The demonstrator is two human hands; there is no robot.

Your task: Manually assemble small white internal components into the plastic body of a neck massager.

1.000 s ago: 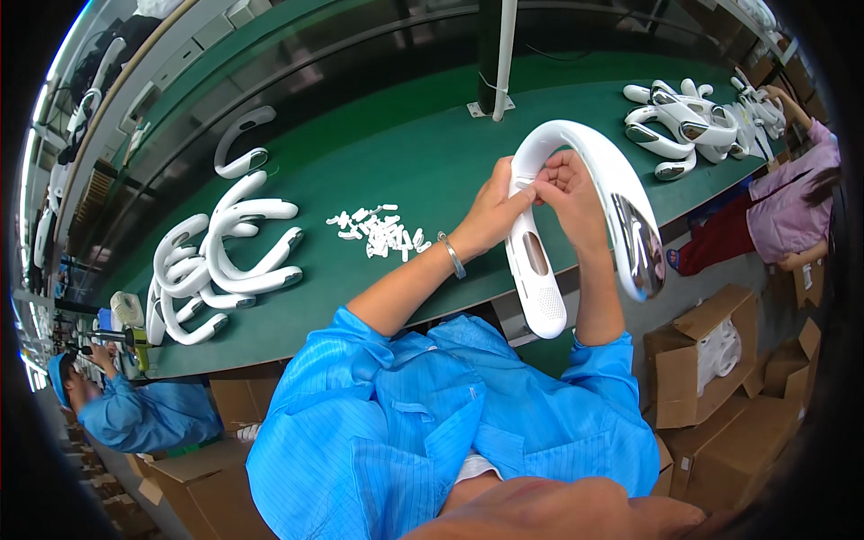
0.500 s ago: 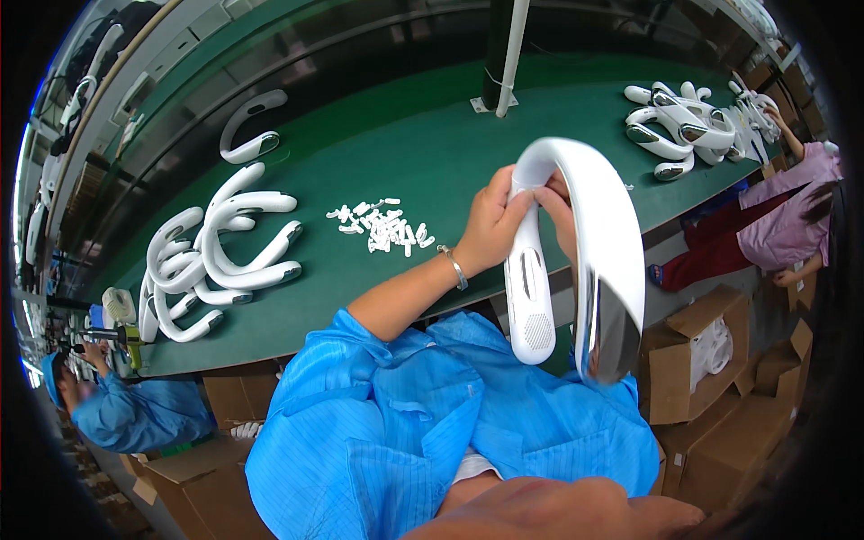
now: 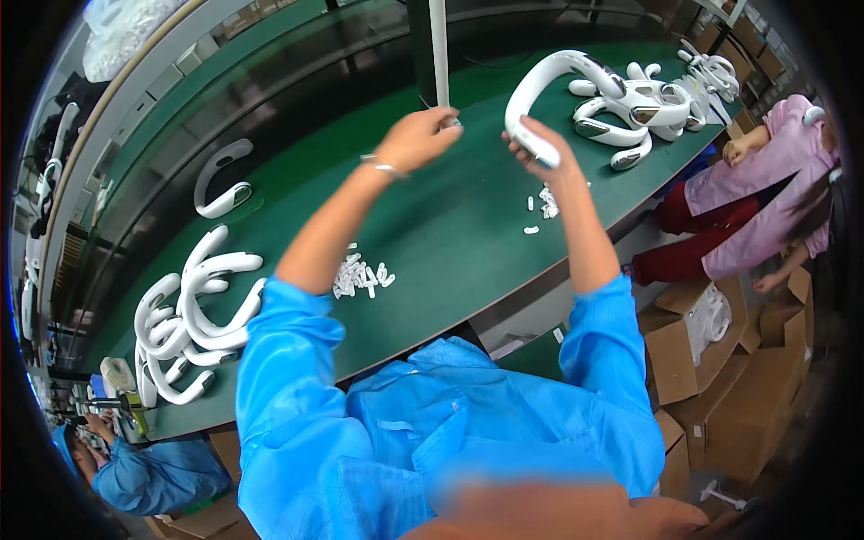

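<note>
A white, U-shaped neck fan (image 3: 549, 76) with shiny dark end panels is in my right hand (image 3: 547, 153), whose fingers and thumb wrap round one of its ends. The fan is raised over the right part of the green bench, beside a pile of similar neck fans (image 3: 652, 108). My left hand (image 3: 418, 139) hovers over the bench near the upright pole, fingers curled together. Whether it holds something small is hidden. Below and left of that hand, small white plastic pieces (image 3: 364, 277) lie in a heap, partly behind my left forearm. More small white pieces (image 3: 549, 203) lie by my right wrist.
More neck fans (image 3: 193, 310) are piled on the left of the green bench (image 3: 441, 270), with a single one (image 3: 220, 180) behind them. A pole (image 3: 430, 54) rises from the bench. Cardboard boxes (image 3: 684, 346) stand at right; co-workers (image 3: 148, 472) sit at both sides.
My right hand has carried the neck fan up and right, toward the pile. My left hand has let go of it and moved toward the pole. The whole view has shifted.
</note>
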